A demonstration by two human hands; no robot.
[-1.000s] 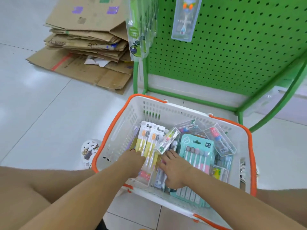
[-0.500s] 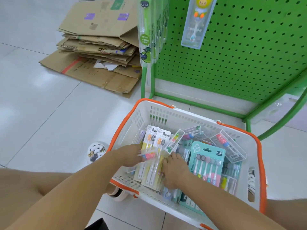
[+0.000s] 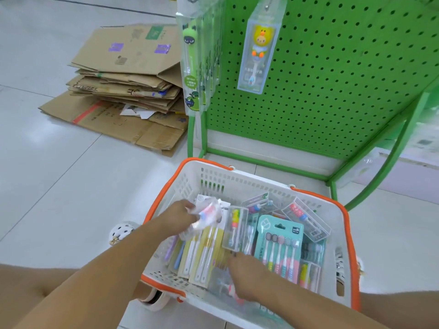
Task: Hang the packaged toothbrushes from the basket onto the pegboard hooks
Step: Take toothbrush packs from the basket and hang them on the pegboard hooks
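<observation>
A white basket with an orange rim (image 3: 240,178) stands on the floor before the green pegboard (image 3: 332,74). It holds several packaged toothbrushes, among them a teal multi-pack (image 3: 280,245) and yellow-backed packs (image 3: 206,252). My left hand (image 3: 177,216) holds a clear packaged toothbrush (image 3: 207,213) lifted above the basket's left side. My right hand (image 3: 244,277) reaches down among the packs at the basket's near side; its fingertips are hidden. On the pegboard hang a row of green toothbrush packs (image 3: 192,65) and a clear pack with a yellow duck (image 3: 259,51).
A pile of flattened cardboard boxes (image 3: 128,86) lies on the tiled floor to the left of the pegboard stand. The stand's green frame (image 3: 384,167) curves down at the right. My knees and a white patterned shoe (image 3: 120,232) flank the basket.
My left hand has lifted a clear pack up out of the basket's left side. My right hand slid toward the near edge. The view has tilted up, showing more pegboard.
</observation>
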